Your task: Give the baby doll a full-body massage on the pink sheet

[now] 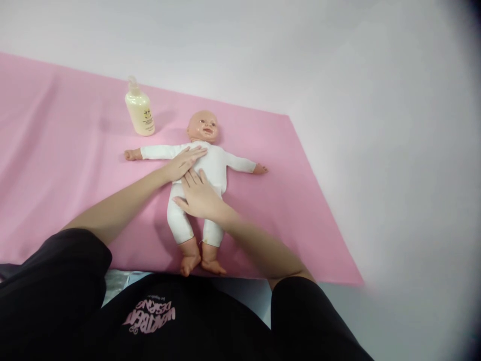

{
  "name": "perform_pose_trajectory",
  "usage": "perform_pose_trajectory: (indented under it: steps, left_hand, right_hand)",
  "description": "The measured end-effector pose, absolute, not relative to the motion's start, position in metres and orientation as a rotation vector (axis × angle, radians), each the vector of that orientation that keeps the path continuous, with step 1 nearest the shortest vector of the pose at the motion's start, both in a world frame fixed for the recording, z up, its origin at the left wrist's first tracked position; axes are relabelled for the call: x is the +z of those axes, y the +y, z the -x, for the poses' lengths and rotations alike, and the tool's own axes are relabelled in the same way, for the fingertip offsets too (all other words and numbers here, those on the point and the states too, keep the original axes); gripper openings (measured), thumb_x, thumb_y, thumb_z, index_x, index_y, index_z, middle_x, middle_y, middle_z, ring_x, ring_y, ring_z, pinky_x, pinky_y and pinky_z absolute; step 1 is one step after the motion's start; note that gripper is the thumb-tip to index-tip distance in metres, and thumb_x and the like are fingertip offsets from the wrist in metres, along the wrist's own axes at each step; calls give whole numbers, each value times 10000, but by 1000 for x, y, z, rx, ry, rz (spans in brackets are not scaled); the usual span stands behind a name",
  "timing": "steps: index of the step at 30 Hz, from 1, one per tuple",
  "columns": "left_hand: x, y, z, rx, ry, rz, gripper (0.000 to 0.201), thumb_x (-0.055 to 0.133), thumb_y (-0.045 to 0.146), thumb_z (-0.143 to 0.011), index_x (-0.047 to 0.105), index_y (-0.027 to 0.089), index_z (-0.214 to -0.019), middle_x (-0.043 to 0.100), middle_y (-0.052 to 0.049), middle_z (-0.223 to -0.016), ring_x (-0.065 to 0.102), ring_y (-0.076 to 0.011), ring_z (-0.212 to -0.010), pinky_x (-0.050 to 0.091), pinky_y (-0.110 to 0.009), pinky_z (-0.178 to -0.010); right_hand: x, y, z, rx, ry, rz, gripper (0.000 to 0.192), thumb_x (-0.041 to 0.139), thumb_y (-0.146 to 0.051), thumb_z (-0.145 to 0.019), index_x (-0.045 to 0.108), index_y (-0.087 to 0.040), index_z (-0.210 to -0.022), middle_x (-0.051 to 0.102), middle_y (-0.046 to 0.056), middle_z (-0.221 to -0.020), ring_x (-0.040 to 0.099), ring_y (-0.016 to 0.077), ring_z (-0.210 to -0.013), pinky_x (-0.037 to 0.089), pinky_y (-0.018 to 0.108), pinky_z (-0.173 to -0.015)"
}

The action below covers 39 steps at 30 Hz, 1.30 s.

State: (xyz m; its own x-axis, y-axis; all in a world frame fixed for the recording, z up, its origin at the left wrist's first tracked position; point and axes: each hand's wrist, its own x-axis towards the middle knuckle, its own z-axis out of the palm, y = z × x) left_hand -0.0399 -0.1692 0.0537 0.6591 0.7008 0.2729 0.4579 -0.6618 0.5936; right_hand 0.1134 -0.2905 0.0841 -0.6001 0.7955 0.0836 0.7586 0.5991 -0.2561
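A baby doll with a white cloth body lies on its back on the pink-covered table. Its arms stretch out to both sides, and its feet point toward me. My left hand rests flat on the doll's chest, fingers extended up and to the right. Lower down, on the belly, lies my right hand, with its fingers outstretched and their tips close to my left wrist. Neither hand grips anything. Parts of the doll's torso are hidden under both hands.
A pump bottle of pale yellow liquid stands beyond the doll's arm, to the left of its head. The table's right edge slants down past the doll's other arm. A white wall rises behind the table.
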Motion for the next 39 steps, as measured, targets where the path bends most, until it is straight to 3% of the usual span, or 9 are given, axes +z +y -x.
perform_pose_trajectory:
  steps: [4,9,14,18,23,28,34,37,39]
  left_hand:
    - [52,-163,42,685,952,-2374,827,127,695,-1070,479,205,-1636,415,-79,-1720,235,-275,-1670,115,-504,-1386]
    - [47,-156,44,667,981,-2431,762,254,638,-1083,398,184,-1678,326,-94,-1759,213,-284,-1675,126,-494,-1382]
    - [45,-156,45,624,1015,-2471,722,253,599,-1101,356,204,-1696,278,-83,-1779,189,-278,-1681,117,-500,-1381]
    - [44,-151,48,624,980,-2480,778,244,675,-1086,376,200,-1688,272,-92,-1780,181,-290,-1682,120,-501,-1380]
    - [38,-142,54,632,940,-2434,855,174,749,-1061,415,203,-1674,255,-94,-1786,185,-290,-1681,102,-470,-1382]
    - [30,-137,53,682,1016,-2374,783,174,651,-1093,444,179,-1656,284,-103,-1774,225,-296,-1671,130,-512,-1377]
    - [23,-138,50,805,1171,-2363,627,296,538,-1117,476,234,-1635,410,-79,-1724,352,-279,-1624,231,-498,-1362]
    - [24,-140,51,824,1318,-2389,621,312,496,-1114,500,176,-1611,496,-128,-1665,447,-291,-1563,297,-490,-1331]
    - [26,-140,51,803,1435,-2413,609,310,451,-1106,539,135,-1573,556,-158,-1609,518,-309,-1496,354,-498,-1292]
  right_hand:
    - [92,-312,-108,298,-2736,1234,757,541,-529,-1046,444,-19,-1596,348,301,-1714,248,427,-1660,161,684,-1351]
    - [102,-339,-101,380,-2973,829,649,644,-583,-991,641,-112,-1437,460,242,-1673,320,459,-1616,191,755,-1306]
    - [103,-321,-103,555,-3054,483,424,636,-436,-1037,703,-169,-1360,579,151,-1608,474,324,-1553,278,600,-1327]
    - [98,-279,-121,590,-2917,720,433,593,-412,-1063,702,-144,-1385,581,153,-1608,420,300,-1601,245,544,-1359]
    - [89,-241,-148,595,-2675,990,403,519,-356,-1084,694,-222,-1422,649,89,-1550,532,257,-1524,98,575,-1386]
    - [79,-221,-162,636,-2548,987,416,485,-312,-1067,696,-280,-1424,657,46,-1544,495,228,-1557,152,562,-1374]
    - [60,-197,-179,496,-2372,1194,496,433,-373,-1068,601,-304,-1529,475,16,-1702,317,265,-1657,159,589,-1371]
    - [45,-183,-196,438,-2194,1369,557,432,-398,-1059,520,-254,-1590,394,54,-1748,302,272,-1659,203,573,-1365]
    - [36,-174,-210,394,-2080,1506,583,400,-391,-1066,479,-195,-1609,447,110,-1714,385,262,-1613,256,548,-1350]
